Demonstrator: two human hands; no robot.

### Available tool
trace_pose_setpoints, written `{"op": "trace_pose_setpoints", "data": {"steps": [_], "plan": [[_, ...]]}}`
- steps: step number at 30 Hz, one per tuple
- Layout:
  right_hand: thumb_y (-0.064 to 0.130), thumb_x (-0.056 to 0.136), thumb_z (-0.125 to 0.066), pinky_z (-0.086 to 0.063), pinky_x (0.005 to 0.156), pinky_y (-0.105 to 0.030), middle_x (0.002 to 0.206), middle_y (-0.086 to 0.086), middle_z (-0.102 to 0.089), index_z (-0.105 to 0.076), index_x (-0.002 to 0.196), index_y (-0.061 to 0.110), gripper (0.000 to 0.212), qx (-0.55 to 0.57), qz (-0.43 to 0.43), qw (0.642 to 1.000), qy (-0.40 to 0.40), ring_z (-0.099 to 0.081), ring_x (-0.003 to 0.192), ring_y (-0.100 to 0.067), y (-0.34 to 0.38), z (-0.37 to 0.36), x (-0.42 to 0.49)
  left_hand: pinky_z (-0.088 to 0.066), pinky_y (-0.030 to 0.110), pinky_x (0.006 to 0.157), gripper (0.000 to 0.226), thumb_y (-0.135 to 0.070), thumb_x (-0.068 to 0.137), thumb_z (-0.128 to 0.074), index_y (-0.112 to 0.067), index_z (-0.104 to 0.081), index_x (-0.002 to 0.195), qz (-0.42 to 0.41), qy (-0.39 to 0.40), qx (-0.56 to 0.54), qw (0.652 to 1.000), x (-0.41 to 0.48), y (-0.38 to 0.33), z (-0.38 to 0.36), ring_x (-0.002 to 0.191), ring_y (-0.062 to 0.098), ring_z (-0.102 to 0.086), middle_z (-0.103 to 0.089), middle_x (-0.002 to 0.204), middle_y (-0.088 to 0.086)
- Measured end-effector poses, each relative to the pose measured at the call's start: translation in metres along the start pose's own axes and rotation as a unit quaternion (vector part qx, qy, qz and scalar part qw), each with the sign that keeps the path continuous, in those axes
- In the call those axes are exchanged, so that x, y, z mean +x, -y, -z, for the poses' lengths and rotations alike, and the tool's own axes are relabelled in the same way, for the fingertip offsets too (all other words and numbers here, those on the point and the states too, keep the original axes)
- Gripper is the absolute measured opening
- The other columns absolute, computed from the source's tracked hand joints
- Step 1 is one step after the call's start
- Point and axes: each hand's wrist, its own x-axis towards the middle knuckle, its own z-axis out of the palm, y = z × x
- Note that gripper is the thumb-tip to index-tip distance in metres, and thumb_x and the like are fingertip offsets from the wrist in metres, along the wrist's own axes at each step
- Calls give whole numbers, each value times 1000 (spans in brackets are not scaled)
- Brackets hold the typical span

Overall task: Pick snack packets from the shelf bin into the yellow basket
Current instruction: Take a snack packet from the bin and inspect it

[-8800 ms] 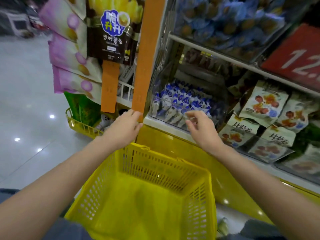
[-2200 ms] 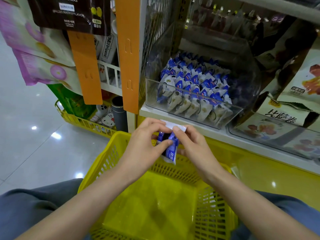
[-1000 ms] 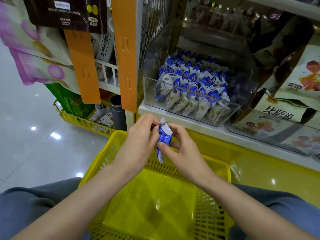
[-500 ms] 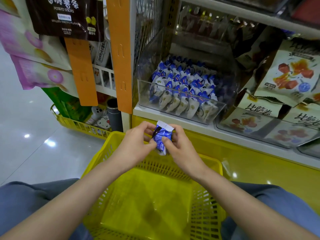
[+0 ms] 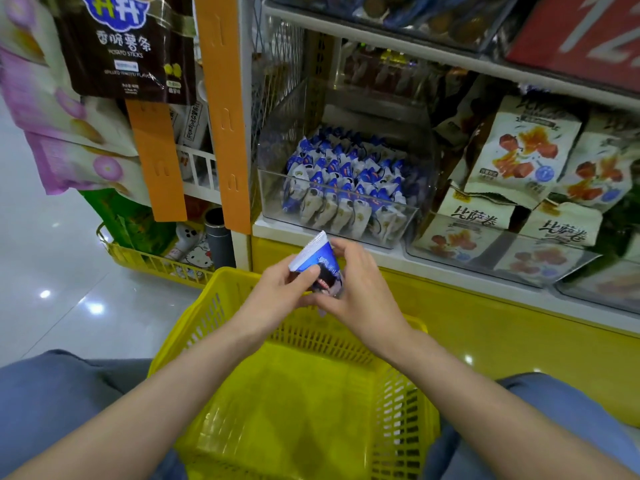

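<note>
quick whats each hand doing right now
left hand: closed, pinching the blue and white foil snack packet
right hand: closed, gripping that same packet, above the yellow plastic basket

A blue-and-white snack packet (image 5: 317, 263) with a crimped white top edge was held tilted above the far rim of the yellow basket (image 5: 408, 410), pinched between the left hand (image 5: 277, 289) and the right hand (image 5: 360, 289). Matching packets (image 5: 346, 181) stood in rows inside the clear shelf bin (image 5: 273, 188) at the shelf's left front corner.
</note>
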Motion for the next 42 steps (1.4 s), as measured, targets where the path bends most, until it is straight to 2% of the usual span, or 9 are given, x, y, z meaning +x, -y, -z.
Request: {"op": "trace_pose_setpoints", "data": {"steps": [3,6,10,15,20,27,32,37,42], "plan": [[34,73,-75,-36,71,-2,105,13,-52,-46,126,23,62,84,-57,995,27,-45,80,6,3,11,2,-56,25,70,18,-9,96,-44,-9,-53,112,-4,12,38,999,-5,-2,1,78,10,-65,-65,94,11],[31,88,-59,-43,61,-24,79,7,-62,-62,98,18,17,88,-58,994,27,-51,63,1,3,24,5,-54,22,67,10,-7,95,-44,-6,-50,103,4,48,71,996,-12,-5,7,74,9,-63,-62,88,9],[30,92,-54,-49,62,-42,72,-8,-64,-61,81,11,23,80,-59,994,39,-59,63,-22,13,29,4,-45,18,61,11,-13,94,-48,-10,-56,102,-9,14,93,996,-19,-16,10,72,7,-60,-65,87,3],[24,93,-53,-53,46,-27,70,-4,-63,-57,80,14,16,193,-80,977,-31,-60,51,-5,28,34,11,-51,16,77,34,-24,85,-64,-15,-57,116,-12,24,146,989,-15,-34,20,94,6,-65,-68,107,1],[15,96,-45,-54,55,-19,81,-6,-66,-58,91,14,14,299,-74,951,-33,-65,63,-5,41,34,40,-49,22,86,33,-22,83,-67,-18,-57,113,-48,-48,124,990,1,-41,41,102,11,-62,-66,110,-1],[27,94,-51,-39,72,-19,95,-3,-66,-64,107,9,25,-13,-72,996,-48,-61,92,-17,28,33,157,-46,18,76,34,-24,86,-64,-14,-55,117,-60,-147,51,986,37,-41,68,102,13,-60,-64,111,2],[34,88,-60,-32,50,-27,57,-7,-46,-46,58,11,40,-158,-177,968,79,-46,52,-19,11,15,211,-46,21,77,38,-23,87,-61,-16,-49,122,-56,-186,-2,981,55,-37,80,105,15,-58,-61,115,3],[27,88,-60,-42,60,-29,65,-4,-56,-63,74,14,19,-168,-155,972,55,-55,64,-20,10,10,217,-48,18,59,38,-23,88,-59,-15,-47,124,-47,-197,-37,979,63,-33,90,98,12,-61,-62,115,3],[27,93,-53,-46,65,-25,74,6,-52,-52,89,19,9,-75,-100,987,-103,-52,71,-14,24,36,188,-56,24,55,30,-24,91,-56,-14,-48,118,-16,-222,-76,972,64,-30,91,92,14,-62,-57,116,6]]}}
